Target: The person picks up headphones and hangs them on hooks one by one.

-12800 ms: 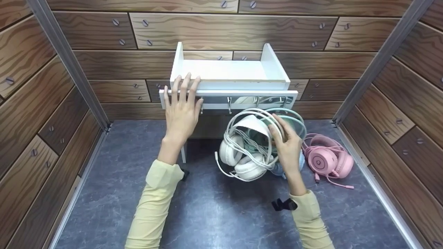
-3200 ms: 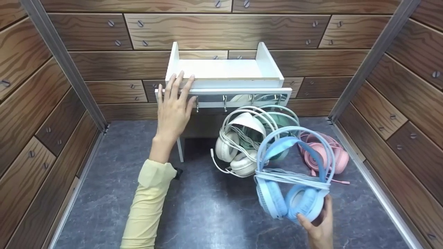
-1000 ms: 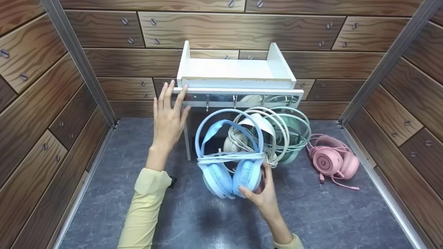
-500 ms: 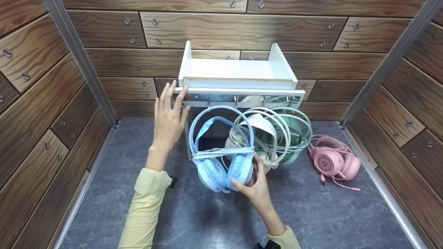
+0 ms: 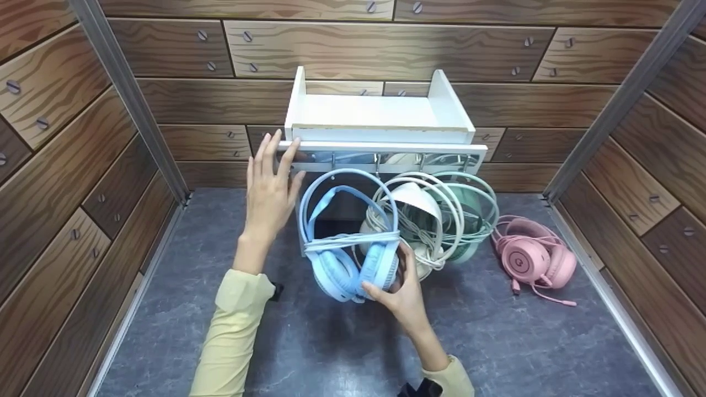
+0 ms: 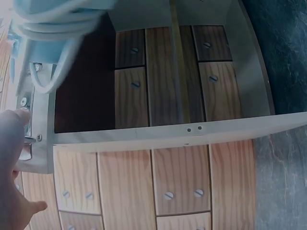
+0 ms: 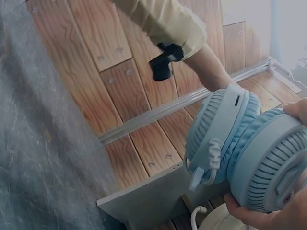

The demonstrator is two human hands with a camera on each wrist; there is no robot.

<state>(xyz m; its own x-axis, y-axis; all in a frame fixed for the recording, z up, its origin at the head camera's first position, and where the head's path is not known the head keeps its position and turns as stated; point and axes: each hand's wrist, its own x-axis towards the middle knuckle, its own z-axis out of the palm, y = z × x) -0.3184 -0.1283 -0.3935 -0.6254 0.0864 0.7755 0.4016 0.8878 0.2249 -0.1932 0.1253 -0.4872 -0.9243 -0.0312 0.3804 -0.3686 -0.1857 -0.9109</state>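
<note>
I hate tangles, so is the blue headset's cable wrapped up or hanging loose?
Wrapped up: the cable runs in several strands across the blue headset.

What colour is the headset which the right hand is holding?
The headset is light blue; the head view shows it best.

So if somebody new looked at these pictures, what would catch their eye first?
Probably the blue headset, mid-picture in the head view, held by the right hand in front of the white rack. Next might come the white headset and green headset, overlapping below the rack's right half, and the pink headset, lying apart on the dark surface at right.
</note>
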